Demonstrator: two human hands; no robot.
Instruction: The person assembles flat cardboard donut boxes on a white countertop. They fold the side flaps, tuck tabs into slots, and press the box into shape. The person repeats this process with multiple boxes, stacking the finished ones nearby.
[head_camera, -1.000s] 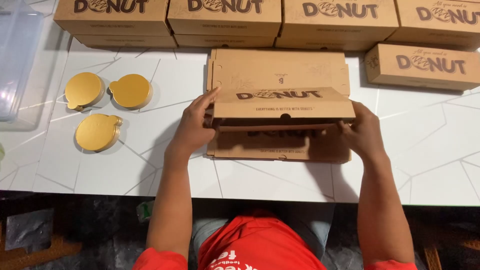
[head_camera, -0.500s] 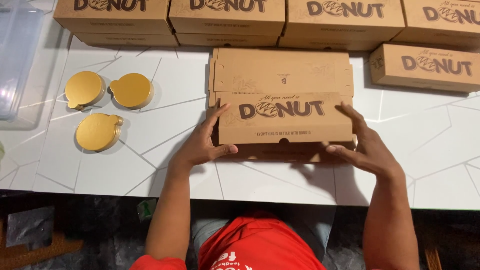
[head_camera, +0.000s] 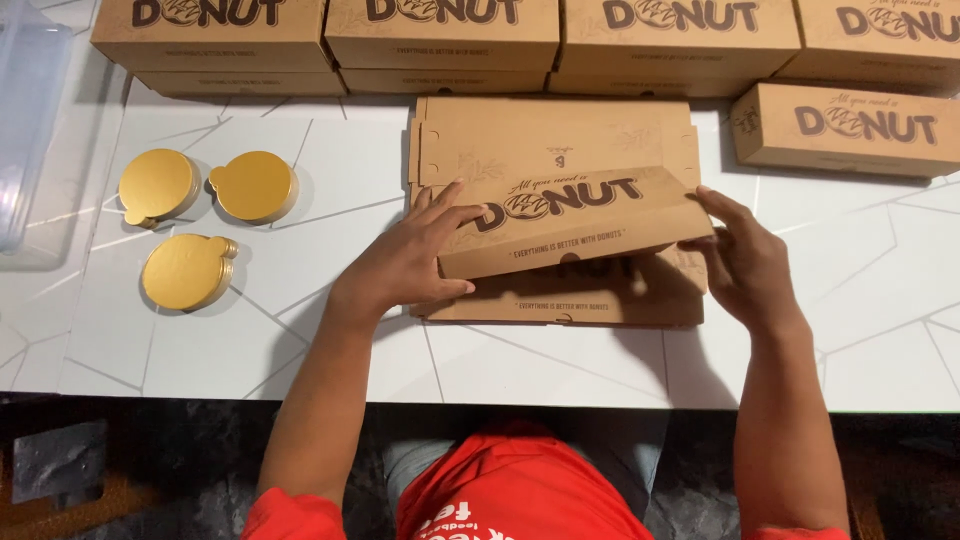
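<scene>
A flat brown cardboard box blank (head_camera: 556, 140) lies on the white table (head_camera: 560, 365), part folded. Its printed front panel (head_camera: 575, 220) is raised and tilted. My left hand (head_camera: 412, 258) grips the panel's left end, thumb under and fingers on top. My right hand (head_camera: 745, 262) holds the panel's right end with fingers spread along its edge. Beneath the panel a lower flap of the same blank shows in shadow.
Assembled brown boxes (head_camera: 440, 35) stand in a row along the far edge, with one more box (head_camera: 850, 128) at the right. Three gold round cake boards (head_camera: 205, 222) lie at the left. A clear plastic bin (head_camera: 25, 120) stands at the far left.
The printed panel has swung up from lying low at the blank's front to a raised, tilted position. Both hands moved with its ends, and the view shifted slightly.
</scene>
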